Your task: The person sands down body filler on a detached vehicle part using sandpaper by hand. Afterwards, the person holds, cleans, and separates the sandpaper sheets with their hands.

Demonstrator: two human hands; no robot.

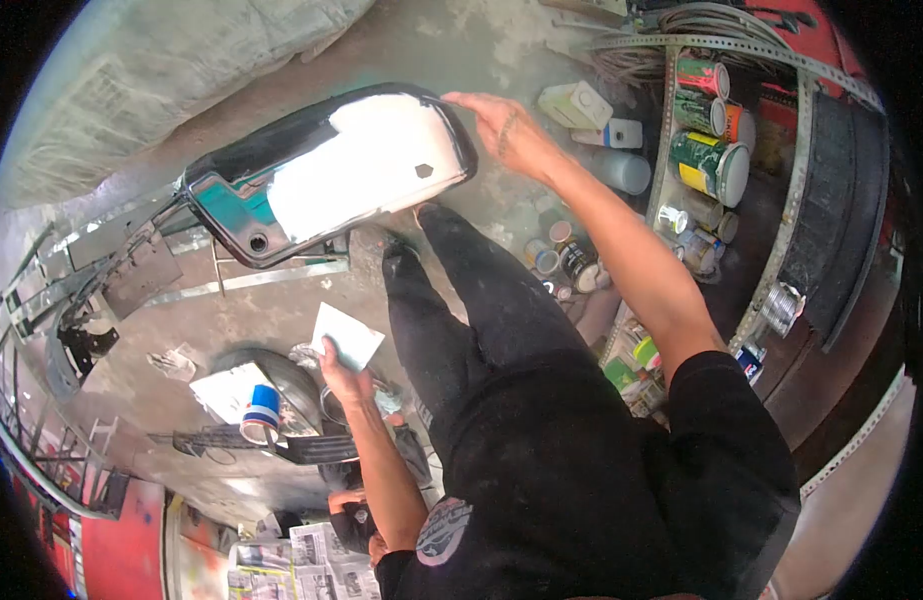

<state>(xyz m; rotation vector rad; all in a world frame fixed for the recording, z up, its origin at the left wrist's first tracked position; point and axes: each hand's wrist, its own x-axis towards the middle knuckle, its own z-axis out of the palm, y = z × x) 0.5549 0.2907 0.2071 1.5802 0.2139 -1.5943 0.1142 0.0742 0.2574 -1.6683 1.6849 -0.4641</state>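
A large glossy black panel (271,135) with a broad white patch on its face lies ahead of my legs, partly over a metal stand. My right hand (511,135) reaches to the panel's right corner, its fingers closed at the rim; the far side of that grip is hidden. My left hand (346,380) pinches a flat, pale, square sheet (349,338) by its lower edge, apart from the panel. Whether the sheet is paper or something stiffer I cannot tell. Below it to the left, a blue-and-white can (262,412) stands on a white board (224,392).
Several paint cans (709,165) fill a perforated metal rack (669,130) on the right. White jugs (576,103) and small tins stand on the floor beside it. Metal frames (131,265) are at left, covered bulk (151,90) at upper left. Another person (356,525) is at the bottom.
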